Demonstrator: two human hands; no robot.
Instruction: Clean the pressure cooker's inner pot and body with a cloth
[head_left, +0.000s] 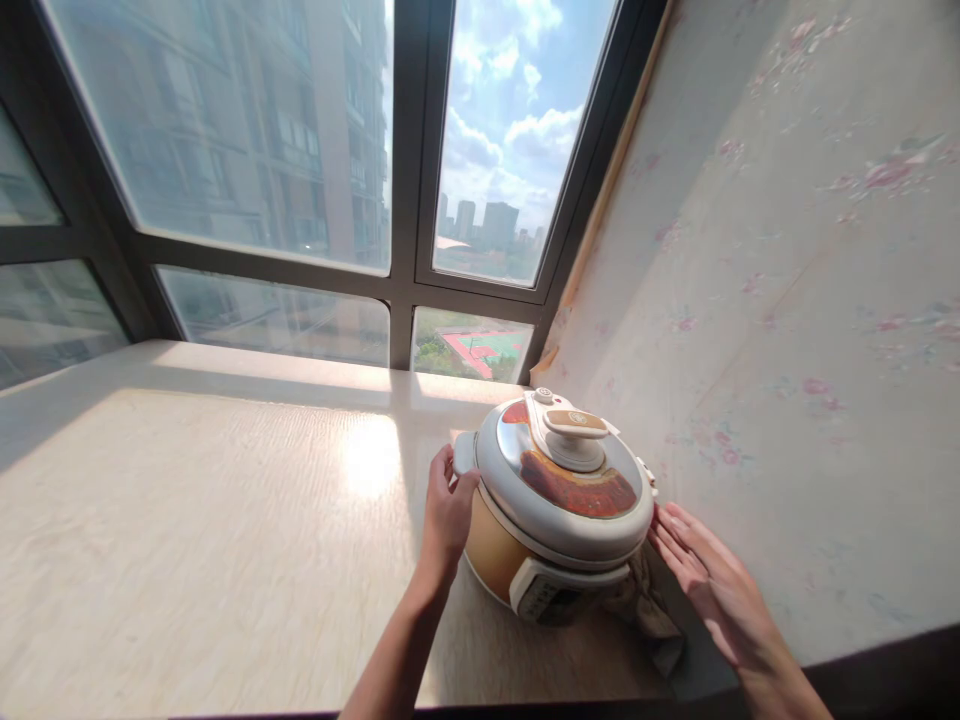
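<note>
An electric pressure cooker [559, 510] with a grey lid, a beige knob handle and a yellow body stands on a pale stone window ledge [225, 540], close to the right wall. My left hand [446, 515] curls around the cooker's left side handle. My right hand [701, 575] lies flat with fingers stretched out, fingertips touching the cooker's right side by the lid rim. The cooker's control panel faces me at the front bottom.
A wallpapered wall [787, 300] with faint pink flowers runs along the right. Dark-framed windows [409, 270] stand behind the ledge, showing buildings and sky. A crumpled cloth [649, 610] lies by the cooker's right base. Sunlight glares on the ledge.
</note>
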